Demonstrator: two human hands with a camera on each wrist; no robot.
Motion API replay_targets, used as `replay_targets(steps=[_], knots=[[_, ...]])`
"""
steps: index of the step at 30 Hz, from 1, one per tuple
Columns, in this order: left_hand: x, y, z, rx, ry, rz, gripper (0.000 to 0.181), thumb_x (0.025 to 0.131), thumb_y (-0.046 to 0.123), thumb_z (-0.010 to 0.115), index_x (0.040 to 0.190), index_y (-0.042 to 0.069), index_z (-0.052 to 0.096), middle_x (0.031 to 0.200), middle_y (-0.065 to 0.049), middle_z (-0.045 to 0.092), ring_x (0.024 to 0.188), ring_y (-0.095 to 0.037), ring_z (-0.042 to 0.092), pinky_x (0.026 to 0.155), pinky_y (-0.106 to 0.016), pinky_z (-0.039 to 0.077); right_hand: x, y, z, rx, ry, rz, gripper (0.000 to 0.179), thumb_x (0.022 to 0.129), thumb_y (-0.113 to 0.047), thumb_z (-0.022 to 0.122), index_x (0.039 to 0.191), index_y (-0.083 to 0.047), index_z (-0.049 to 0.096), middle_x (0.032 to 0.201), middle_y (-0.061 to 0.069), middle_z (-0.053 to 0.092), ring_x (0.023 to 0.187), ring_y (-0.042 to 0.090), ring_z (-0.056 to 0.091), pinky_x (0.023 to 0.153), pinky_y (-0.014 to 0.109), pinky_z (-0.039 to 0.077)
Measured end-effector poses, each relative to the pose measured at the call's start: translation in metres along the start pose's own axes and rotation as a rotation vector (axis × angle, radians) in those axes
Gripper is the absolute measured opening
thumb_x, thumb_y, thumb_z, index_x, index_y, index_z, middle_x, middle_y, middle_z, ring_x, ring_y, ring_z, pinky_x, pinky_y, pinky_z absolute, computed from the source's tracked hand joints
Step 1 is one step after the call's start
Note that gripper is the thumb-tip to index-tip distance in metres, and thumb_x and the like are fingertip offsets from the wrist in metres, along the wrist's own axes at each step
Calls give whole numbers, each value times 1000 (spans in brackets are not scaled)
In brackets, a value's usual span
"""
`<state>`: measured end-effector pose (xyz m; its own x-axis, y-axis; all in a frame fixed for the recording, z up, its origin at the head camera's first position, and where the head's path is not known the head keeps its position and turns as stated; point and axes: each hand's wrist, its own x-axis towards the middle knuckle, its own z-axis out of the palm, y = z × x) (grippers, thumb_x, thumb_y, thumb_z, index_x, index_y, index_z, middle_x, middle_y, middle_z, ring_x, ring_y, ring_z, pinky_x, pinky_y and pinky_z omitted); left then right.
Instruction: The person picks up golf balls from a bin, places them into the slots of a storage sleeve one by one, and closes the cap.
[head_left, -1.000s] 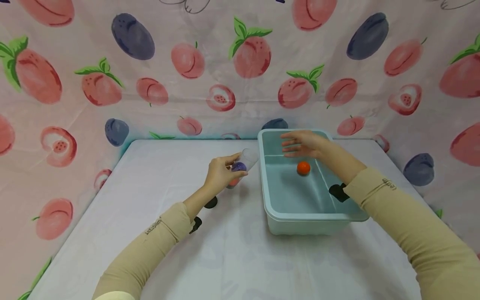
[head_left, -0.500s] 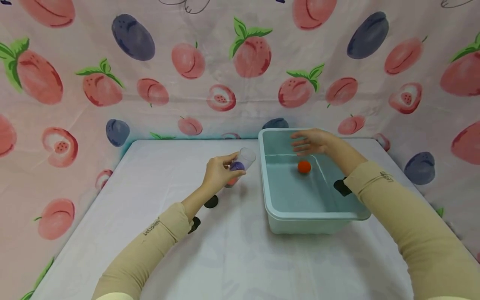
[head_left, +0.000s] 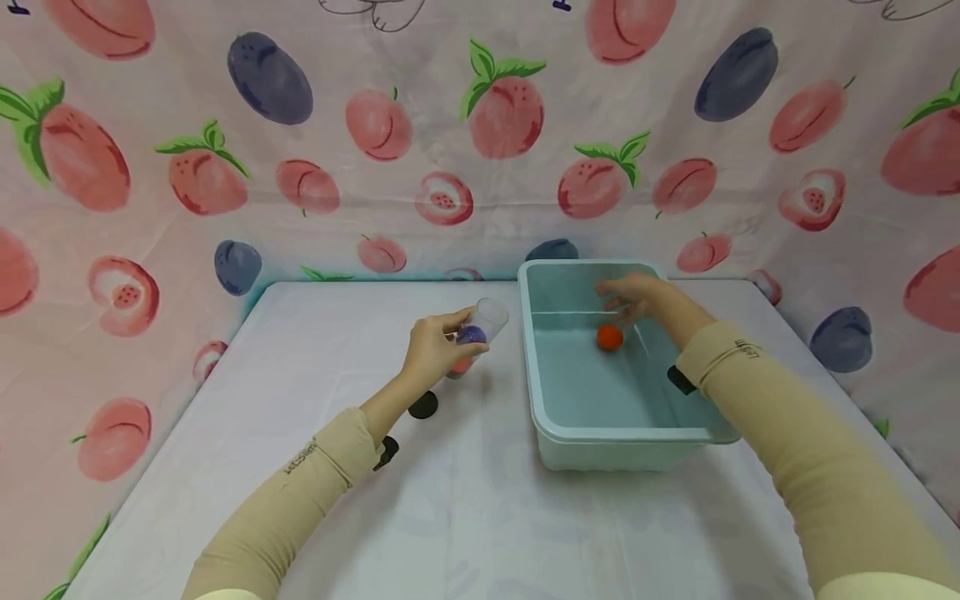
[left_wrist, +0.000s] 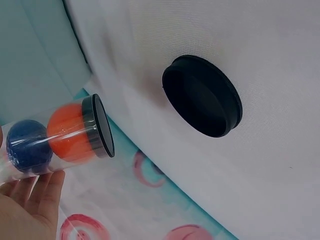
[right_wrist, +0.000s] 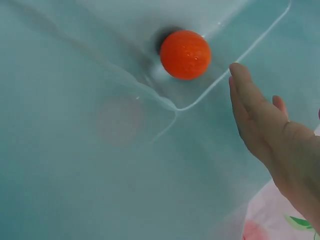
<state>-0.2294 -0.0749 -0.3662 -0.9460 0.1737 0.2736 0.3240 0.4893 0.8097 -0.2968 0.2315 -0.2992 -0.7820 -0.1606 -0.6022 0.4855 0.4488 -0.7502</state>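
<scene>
My left hand (head_left: 431, 346) grips a clear tube (head_left: 492, 313) left of the tub, its uncapped end tilted up to the right. Inside sit a dark blue-purple ball (left_wrist: 29, 146) and an orange ball (left_wrist: 70, 132), the orange one against the black end cap (left_wrist: 104, 125). A loose black lid (head_left: 423, 405) lies on the table below that hand. Within the pale blue tub (head_left: 615, 434) is another orange ball (head_left: 610, 337). Over it hovers my right hand (head_left: 636, 293), fingers extended and holding nothing; in the right wrist view it is apart from the ball (right_wrist: 185, 55).
The tub's raised walls stand between the two hands on the white table (head_left: 337, 350). A fruit-print cloth (head_left: 442, 125) hangs behind and at both sides. Dark wrist mounts (head_left: 387, 452) sit by the cuffs.
My right hand has shifted right and then lowered toward the orange ball in the tub, its fingers now pointing down more. The left hand with the tube has drifted slightly left.
</scene>
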Motion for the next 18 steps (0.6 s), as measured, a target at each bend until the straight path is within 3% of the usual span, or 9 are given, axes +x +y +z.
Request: replay_targets(steps=[5, 12, 18], knots=[[0, -4, 0, 0, -7, -12, 57, 72, 18, 82, 125, 10, 62, 120, -15, 65, 108, -27, 64, 90, -39, 54, 8, 3, 2, -45, 47, 46, 64, 100, -21, 39, 148, 7, 7, 152, 29, 16, 139, 45, 22, 113, 50, 29], [2, -5, 0, 3, 4, -5, 57, 72, 17, 82, 124, 10, 62, 119, -14, 65, 107, -27, 64, 89, -39, 54, 16, 9, 2, -171, 83, 64, 71, 100, -22, 38, 146, 11, -5, 149, 34, 18, 136, 48, 26, 107, 51, 37], [1, -4, 0, -8, 5, -3, 57, 71, 16, 82, 124, 8, 62, 119, -15, 65, 108, -27, 64, 89, -39, 55, 22, 16, 5, -162, 102, 84, 66, 100, -20, 38, 146, 12, 3, 148, 35, 16, 135, 47, 27, 108, 50, 37]])
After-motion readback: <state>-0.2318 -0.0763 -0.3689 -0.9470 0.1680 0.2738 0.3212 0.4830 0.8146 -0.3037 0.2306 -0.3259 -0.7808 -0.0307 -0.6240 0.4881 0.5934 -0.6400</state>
